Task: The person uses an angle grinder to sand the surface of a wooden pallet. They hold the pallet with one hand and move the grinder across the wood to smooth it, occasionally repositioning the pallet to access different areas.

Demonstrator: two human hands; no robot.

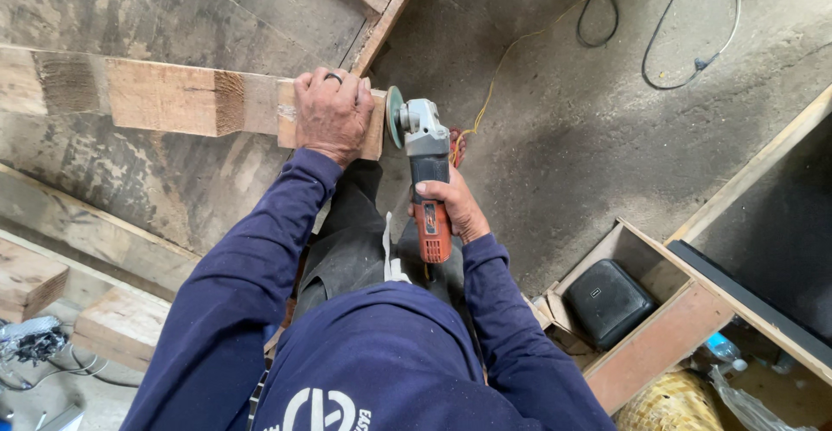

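Your left hand point(332, 116) presses flat, fingers curled over the end of the wooden beam point(173, 97). Your right hand point(452, 207) grips the angle grinder point(425, 167), its disc just beside that beam end.

The gray concrete floor point(589, 110) is dusty. Black and yellow cords point(659, 41) lie on it. An open wooden box point(667, 336) sits on it too.

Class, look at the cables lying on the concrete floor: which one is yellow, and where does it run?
The thin yellow cable is the one. It runs from the angle grinder in the right hand up the floor, unlike the two looped black cables at the top.
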